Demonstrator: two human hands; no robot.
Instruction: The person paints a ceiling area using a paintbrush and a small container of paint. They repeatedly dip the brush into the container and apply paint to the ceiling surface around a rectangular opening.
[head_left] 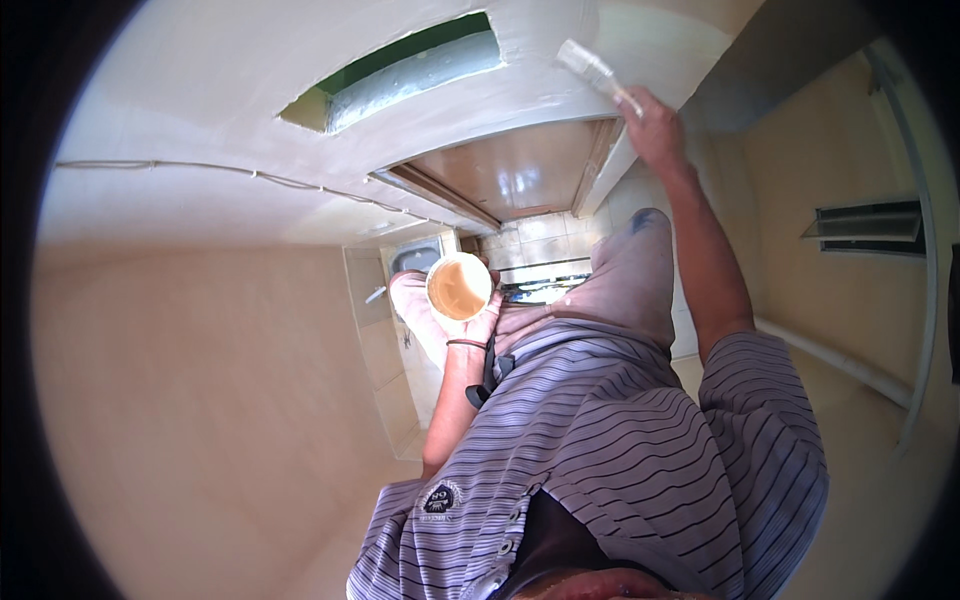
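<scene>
Near the oblong opening [415, 88] in the pale wall [220, 110], the right hand [654, 128] is closed on a flat brush [592, 68], arm [712, 255] outstretched, presumably for reach. Lower down, the left hand [483, 322] grips a cup [475, 270] mouth-up, probably to keep its tan liquid [451, 294] level.

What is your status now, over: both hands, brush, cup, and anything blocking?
Right hand grips brush near wall, contact unclear. Left hand holds cup with tan liquid. Nothing seen blocking brush.
</scene>
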